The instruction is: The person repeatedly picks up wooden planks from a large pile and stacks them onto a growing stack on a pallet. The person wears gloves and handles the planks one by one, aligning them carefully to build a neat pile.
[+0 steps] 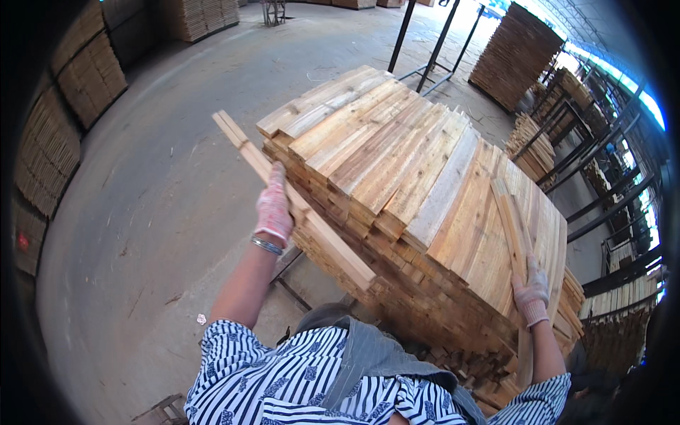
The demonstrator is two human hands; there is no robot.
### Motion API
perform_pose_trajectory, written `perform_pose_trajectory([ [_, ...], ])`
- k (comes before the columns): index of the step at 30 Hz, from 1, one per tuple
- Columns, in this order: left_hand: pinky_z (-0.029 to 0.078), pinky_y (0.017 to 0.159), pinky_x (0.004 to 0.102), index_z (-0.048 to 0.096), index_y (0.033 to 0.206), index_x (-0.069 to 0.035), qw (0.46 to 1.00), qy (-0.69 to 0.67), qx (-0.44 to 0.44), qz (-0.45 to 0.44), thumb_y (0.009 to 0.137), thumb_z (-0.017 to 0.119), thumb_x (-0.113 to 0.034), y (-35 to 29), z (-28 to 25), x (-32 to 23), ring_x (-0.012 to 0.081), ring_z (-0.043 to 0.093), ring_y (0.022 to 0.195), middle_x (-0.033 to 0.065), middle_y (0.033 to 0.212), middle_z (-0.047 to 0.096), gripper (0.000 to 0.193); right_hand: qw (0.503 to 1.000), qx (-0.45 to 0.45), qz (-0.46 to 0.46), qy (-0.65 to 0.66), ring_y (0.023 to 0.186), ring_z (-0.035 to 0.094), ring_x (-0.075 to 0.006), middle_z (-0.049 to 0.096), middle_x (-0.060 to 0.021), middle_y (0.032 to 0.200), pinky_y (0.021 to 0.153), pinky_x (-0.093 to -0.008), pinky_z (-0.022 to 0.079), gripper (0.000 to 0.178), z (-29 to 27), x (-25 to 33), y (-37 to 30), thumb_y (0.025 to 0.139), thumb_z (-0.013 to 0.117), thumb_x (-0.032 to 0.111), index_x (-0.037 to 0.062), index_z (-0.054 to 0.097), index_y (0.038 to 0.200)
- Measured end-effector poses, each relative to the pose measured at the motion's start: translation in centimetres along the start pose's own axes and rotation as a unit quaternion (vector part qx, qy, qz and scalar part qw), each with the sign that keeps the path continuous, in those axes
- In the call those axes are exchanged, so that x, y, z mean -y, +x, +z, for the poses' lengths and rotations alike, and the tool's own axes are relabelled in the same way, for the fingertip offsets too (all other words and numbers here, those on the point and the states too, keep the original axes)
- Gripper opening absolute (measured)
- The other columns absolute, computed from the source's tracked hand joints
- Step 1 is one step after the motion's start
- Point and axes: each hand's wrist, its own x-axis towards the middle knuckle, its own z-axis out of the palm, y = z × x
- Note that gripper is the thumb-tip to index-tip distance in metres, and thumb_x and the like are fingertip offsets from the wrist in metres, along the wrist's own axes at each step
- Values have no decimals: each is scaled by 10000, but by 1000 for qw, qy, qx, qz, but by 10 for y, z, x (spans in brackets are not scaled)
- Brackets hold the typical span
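Observation:
A tall stack of pale wooden boards fills the middle of the view. My left hand, in a pink-and-white work glove, is closed around a long narrow board held out along the stack's left side. My right hand, gloved the same way, grips the near end of a thin slat lying on top of the stack at its right. Both forearms come up from striped sleeves at the bottom edge.
Grey concrete floor spreads to the left. More board stacks stand at the far left, back right and right edge. Black metal racks stand behind the pile and along the right.

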Motion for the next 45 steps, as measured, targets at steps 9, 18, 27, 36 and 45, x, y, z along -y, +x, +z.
perform_pose_trajectory([
  [9, 567, 825, 401, 414, 1309, 43, 992, 99, -79, 9, 886, 634, -657, 53, 25, 51, 300, 638, 1019, 207, 1197, 579, 847, 999, -10, -32, -11, 1137, 571, -417, 596, -252, 1204, 1003, -470, 459, 749, 0, 6, 0, 878, 662, 352, 174, 365, 1543],
  [18, 540, 580, 312, 583, 1165, 37, 996, 75, 20, 52, 906, 624, -648, -2, -2, 11, 158, 592, 668, 74, 882, 610, 733, 999, 32, 18, 4, 1177, 561, -407, 576, -245, 1264, 1030, -458, 447, 751, -20, 17, -6, 895, 648, 438, 168, 361, 1535],
  [27, 565, 874, 339, 305, 1546, -54, 803, 348, 279, 395, 812, 808, -408, -34, 62, -136, 203, 634, 1022, 150, 1181, 627, 958, 993, 72, 34, 90, 1251, 538, -386, 554, -244, 1323, 1067, -426, 431, 799, -39, 6, -1, 864, 688, 403, 174, 351, 1551],
  [36, 502, 1028, 370, 515, 1383, -79, 422, 651, 441, 452, 772, 831, -195, -4, 160, -113, 255, 619, 1109, 122, 1183, 649, 697, 926, -96, -2, 366, 1309, 521, -301, 535, -214, 1416, 1109, -371, 402, 734, -81, -67, -26, 845, 709, 170, -23, 413, 1489],
  [45, 498, 988, 415, 507, 1414, -86, 309, 736, 467, 381, 699, 860, -442, 67, 189, -48, 346, 605, 1192, 178, 1314, 604, 873, 962, -84, -183, 184, 1218, 564, -289, 551, -156, 1339, 1052, -357, 455, 813, -118, -13, -68, 684, 732, -18, 39, 482, 1455],
])
